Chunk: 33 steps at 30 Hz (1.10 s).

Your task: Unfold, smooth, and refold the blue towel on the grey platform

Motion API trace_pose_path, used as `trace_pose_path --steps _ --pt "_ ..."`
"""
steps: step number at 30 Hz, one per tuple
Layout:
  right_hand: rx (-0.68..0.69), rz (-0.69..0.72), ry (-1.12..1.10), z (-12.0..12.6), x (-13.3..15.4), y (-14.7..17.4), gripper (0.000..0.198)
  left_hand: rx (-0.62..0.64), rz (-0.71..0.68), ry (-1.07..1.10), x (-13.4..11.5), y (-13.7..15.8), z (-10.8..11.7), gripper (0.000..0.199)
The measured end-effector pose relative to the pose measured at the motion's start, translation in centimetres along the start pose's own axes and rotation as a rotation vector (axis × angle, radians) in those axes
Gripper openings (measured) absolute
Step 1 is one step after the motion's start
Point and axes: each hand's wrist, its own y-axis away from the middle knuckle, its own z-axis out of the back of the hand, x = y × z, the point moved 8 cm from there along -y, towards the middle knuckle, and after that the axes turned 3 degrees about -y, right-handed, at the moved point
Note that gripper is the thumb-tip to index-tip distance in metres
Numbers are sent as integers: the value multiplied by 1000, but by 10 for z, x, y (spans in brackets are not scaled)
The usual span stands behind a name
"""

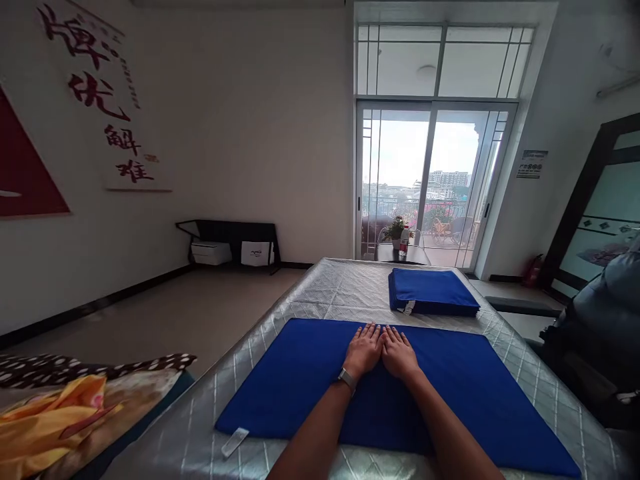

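A blue cloth [300, 380] lies spread flat before me, with a white label [235, 442] sticking out at its near left corner. My left hand [365, 348] rests palm down on the cloth close to its far edge, fingers stretched out; a watch is on that wrist. Beside it, thumbs touching, my right hand [398, 349] lies flat on the same cloth, fingers also extended. Neither hand grips anything. Beyond the far edge sits a neat stack of folded blue cloths [433, 290] with a white tag at its near left corner.
A silver quilted cover [325, 293] drapes the table under the cloths. Behind it stand a bottle [404, 243] and a potted plant [395, 230]. Yellow fabric [55, 427] lies on bedding at the near left. Dark clothing [605, 320] is at the right.
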Motion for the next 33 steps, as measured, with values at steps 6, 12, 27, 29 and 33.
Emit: trace_pose_path --steps 6,12,27,29,33 --pt "-13 -153 45 14 -54 7 65 29 102 -3 25 0 -7 50" --pt "-14 -214 81 25 -110 23 65 98 174 -62 103 22 -16 51" --pt "-200 -398 154 42 -302 70 70 173 413 -75 261 85 -5 57" --pt "-196 -392 152 41 -302 69 70 165 414 -86 262 84 -8 57" --pt "-197 -378 169 39 -306 68 70 114 351 -106 258 82 -5 52"
